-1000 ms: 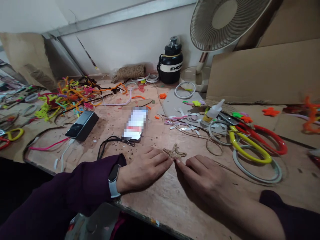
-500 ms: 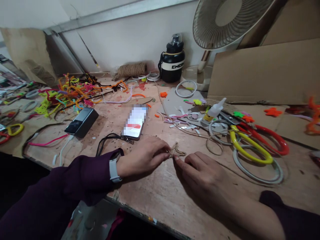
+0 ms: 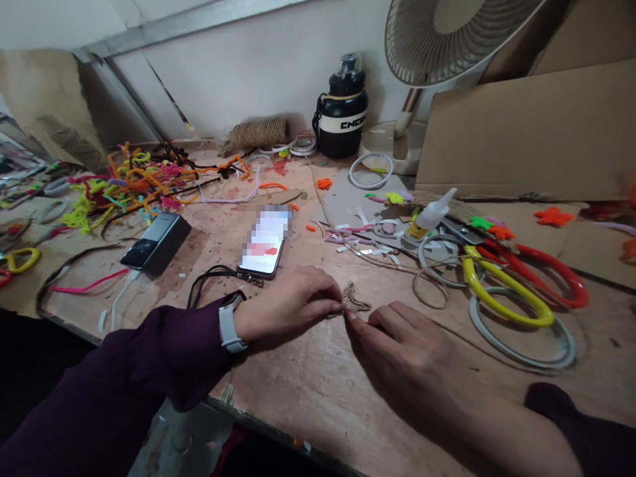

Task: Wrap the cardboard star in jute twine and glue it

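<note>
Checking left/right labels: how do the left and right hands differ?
Wrist: left hand has a pale watch strap; right hand has a bare wrist.
Sleeve: left hand's sleeve nearly reaches the strap; right hand's cuff sits farther up the forearm.
Shared: both touch the tan star.

Dim, greyish light over the worktop [image 3: 308,404], the phone screen [image 3: 268,238] glowing brightest.
A heavy shadow lies under the right hand [image 3: 412,344], on its near side, so the light seems to come from above and beyond; below the worktop's edge it drops to black. Pixel blocks cover much of the screen. The fan [image 3: 457,40] looks stretched towards the top corner, the orange piece [image 3: 630,252] at the right edge smears, and the small twine piece [image 3: 355,301] is too soft to make out finely.
</note>
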Demonstrator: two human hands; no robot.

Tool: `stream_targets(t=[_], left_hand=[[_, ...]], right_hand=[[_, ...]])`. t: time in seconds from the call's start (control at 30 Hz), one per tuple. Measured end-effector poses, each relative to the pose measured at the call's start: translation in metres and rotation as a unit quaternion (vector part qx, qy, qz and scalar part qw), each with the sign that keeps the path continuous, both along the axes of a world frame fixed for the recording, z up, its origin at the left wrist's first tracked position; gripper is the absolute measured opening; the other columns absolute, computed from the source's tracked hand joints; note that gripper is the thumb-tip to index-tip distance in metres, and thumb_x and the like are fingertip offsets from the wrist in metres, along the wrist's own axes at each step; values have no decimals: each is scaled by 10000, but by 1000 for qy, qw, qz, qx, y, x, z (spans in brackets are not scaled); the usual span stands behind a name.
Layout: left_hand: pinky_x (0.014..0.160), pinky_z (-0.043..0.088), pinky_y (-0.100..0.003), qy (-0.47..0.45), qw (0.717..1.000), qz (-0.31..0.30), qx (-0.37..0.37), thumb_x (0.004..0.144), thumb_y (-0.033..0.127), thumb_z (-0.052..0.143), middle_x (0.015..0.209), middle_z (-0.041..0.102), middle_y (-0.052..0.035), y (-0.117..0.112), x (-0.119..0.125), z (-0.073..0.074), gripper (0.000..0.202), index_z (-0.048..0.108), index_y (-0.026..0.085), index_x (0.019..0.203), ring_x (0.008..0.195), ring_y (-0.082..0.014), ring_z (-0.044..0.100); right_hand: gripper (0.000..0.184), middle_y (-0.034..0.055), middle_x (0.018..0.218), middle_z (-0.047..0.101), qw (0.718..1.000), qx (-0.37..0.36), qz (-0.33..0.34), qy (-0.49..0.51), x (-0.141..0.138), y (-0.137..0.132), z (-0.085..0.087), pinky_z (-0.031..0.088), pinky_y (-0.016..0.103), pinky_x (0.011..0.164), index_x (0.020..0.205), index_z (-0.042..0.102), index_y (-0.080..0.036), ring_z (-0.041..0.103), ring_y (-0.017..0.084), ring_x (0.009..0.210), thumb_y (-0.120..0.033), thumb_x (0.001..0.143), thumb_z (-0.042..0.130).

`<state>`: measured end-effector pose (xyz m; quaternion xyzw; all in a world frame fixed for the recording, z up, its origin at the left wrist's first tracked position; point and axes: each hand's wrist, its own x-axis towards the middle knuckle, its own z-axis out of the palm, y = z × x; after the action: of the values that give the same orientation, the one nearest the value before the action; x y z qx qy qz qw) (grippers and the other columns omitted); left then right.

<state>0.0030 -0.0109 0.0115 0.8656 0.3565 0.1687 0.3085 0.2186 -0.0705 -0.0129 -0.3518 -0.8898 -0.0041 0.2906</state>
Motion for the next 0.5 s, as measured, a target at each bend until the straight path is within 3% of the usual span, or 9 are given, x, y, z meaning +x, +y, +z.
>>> stream_targets(t=[0.13,0.5], left_hand=[[799,456,-266,2,1000,-1,-18,944,256,644,882,727,-24,2,0,3,113,720,172,949,847,-159,655],[818,463,-293,48,998,17,40,961,251,602,917,706,-32,-9,3,5,112,678,169,961,885,-172,641]], right_hand=[[105,47,712,559,1000,9,10,2,1,0,0,356,316,601,935,691,-102,438,161,663,-73,899,596],[89,40,707,547,1000,-17,7,13,-1,0,2,344,316,590,916,693,-105,437,152,664,-114,919,604]])
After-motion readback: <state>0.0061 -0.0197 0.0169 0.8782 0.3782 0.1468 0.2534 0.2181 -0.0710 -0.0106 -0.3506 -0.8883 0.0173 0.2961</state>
